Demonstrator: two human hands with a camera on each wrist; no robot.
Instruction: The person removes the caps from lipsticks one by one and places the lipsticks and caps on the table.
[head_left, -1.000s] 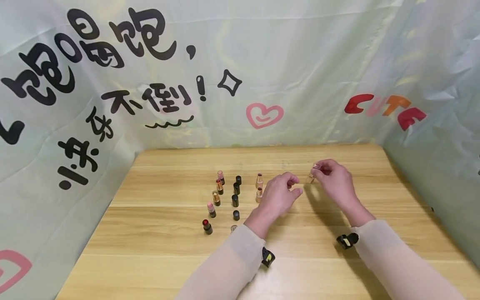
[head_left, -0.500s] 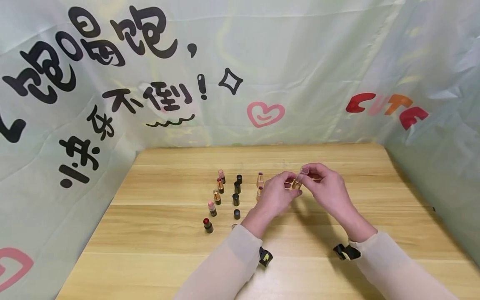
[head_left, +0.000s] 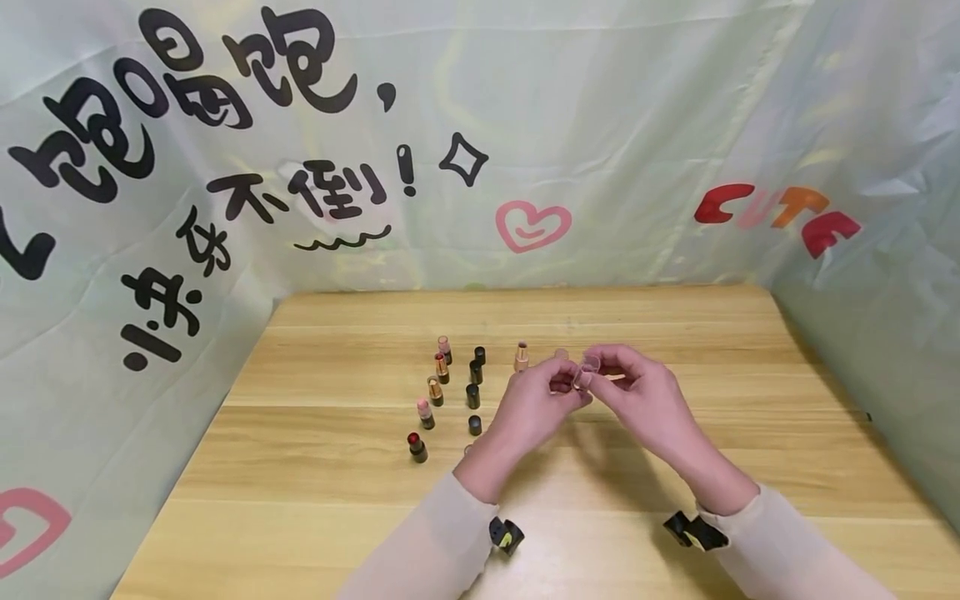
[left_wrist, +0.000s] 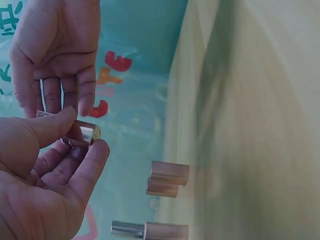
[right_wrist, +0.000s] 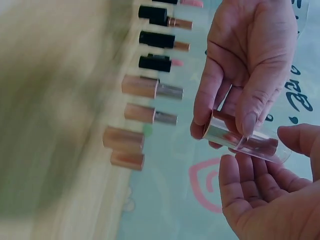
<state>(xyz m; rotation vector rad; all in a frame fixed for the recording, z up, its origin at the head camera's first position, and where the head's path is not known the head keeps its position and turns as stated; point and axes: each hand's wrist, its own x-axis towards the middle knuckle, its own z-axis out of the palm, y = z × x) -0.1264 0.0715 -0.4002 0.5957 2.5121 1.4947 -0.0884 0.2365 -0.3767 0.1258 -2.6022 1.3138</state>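
Note:
Both hands meet above the table at a gold lipstick tube point(right_wrist: 227, 134) with a clear cap point(right_wrist: 281, 153). My left hand point(head_left: 525, 408) pinches the shiny gold end between thumb and fingers. At the other end, my right hand point(head_left: 647, 408) holds the clear cap between thumb and fingertips. The tube is tilted, and fingers cover part of it. Whether the cap is sliding off cannot be told. Behind the hands stand a rose-gold lipstick point(head_left: 522, 357) and a pinkish cap point(head_left: 561, 355); the right wrist view shows another rose-gold lipstick point(right_wrist: 140, 113) and another cap point(right_wrist: 127, 160).
To the left, several black-based lipsticks point(head_left: 425, 414) stand uncapped in a slanting row. Beside them runs a row of several black caps point(head_left: 472, 397). The wooden table point(head_left: 300, 517) ends against a printed fabric backdrop point(head_left: 615, 125).
My right hand has brought the clear-capped lipstick leftward and slightly nearer. My left hand, earlier holding nothing, now pinches its gold end. The standing lipsticks have stayed put.

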